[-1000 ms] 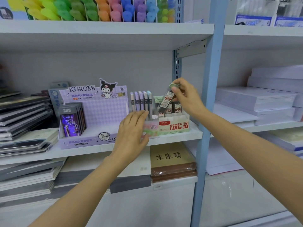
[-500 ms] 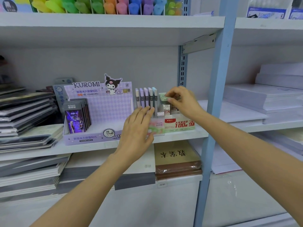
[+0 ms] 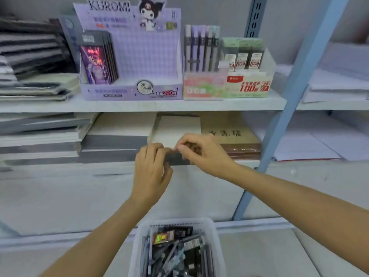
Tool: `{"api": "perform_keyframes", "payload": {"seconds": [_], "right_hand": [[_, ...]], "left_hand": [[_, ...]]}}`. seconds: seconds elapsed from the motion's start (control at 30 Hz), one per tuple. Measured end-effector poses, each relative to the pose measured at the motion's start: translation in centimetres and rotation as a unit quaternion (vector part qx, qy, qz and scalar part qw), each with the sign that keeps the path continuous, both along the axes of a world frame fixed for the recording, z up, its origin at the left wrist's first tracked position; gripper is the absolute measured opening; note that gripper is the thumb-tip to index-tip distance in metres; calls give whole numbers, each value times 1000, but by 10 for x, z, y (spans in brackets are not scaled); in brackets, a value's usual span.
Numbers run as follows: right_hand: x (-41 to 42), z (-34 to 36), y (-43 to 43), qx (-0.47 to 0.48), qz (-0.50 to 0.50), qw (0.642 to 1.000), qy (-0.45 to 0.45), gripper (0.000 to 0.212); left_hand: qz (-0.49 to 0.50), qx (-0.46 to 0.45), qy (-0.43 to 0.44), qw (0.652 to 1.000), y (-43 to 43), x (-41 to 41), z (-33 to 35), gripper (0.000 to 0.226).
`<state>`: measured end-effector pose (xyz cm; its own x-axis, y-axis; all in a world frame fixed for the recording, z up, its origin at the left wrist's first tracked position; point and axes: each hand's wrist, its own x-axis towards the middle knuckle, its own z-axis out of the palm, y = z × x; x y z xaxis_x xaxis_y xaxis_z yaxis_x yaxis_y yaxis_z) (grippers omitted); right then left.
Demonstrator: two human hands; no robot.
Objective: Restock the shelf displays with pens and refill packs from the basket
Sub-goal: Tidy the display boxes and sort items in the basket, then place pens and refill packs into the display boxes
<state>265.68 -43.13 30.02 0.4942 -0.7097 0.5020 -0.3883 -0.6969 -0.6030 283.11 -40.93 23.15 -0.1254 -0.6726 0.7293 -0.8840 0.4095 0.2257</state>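
Observation:
My left hand (image 3: 152, 166) and my right hand (image 3: 201, 151) meet in front of the lower shelf, both gripping one small dark pack (image 3: 176, 158) between them; the blur hides its label. Below them a white basket (image 3: 209, 232) holds several pens and dark refill packs. On the shelf above stands the purple Kuromi display box (image 3: 131, 56) with a few dark packs at its left, a pink-green box (image 3: 203, 84) with upright pens (image 3: 201, 47), and a green box (image 3: 249, 85) with refill packs (image 3: 242, 54).
The white shelf board (image 3: 139, 105) carries stacked notebooks (image 3: 30, 56) at the left. A blue upright post (image 3: 289, 108) slants down on the right. Paper stacks (image 3: 335, 82) lie beyond it. Below are more stacked pads (image 3: 115, 136) and a brown book (image 3: 231, 134).
My right hand left the green box after putting a refill pack there. Both hands came down below the shelf and now hold a dark pack. The view tilted down, showing the basket.

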Motion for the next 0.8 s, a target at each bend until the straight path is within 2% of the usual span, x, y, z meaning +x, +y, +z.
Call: {"api": "perform_keyframes", "payload": {"seconds": [0.07, 0.17, 0.3, 0.4, 0.5, 0.6, 0.67, 0.8], "right_hand": [[16, -54, -2, 85, 16, 994, 66, 14], [28, -142, -6, 203, 36, 964, 167, 14], [22, -257, 5, 346, 16, 897, 273, 19], [10, -319, 22, 445, -19, 831, 332, 30], [1, -359, 37, 470, 16, 792, 390, 56], [2, -379, 55, 481, 44, 779, 401, 75], [7, -388, 62, 475, 59, 773, 415, 78], [8, -389, 59, 448, 69, 786, 421, 74]], "left_hand": [[-2, 102, -2, 995, 13, 16, -55, 32], [-4, 271, -9, 963, 37, 40, -134, 27], [33, 459, -81, 884, 71, 63, -220, 50], [55, 535, -105, 837, 90, 66, -247, 64], [39, 509, -153, 846, 98, 65, -249, 75], [34, 472, -91, 876, 102, 66, -261, 64], [32, 465, -59, 883, 104, 66, -271, 59], [28, 458, -69, 886, 104, 70, -282, 62]]}}
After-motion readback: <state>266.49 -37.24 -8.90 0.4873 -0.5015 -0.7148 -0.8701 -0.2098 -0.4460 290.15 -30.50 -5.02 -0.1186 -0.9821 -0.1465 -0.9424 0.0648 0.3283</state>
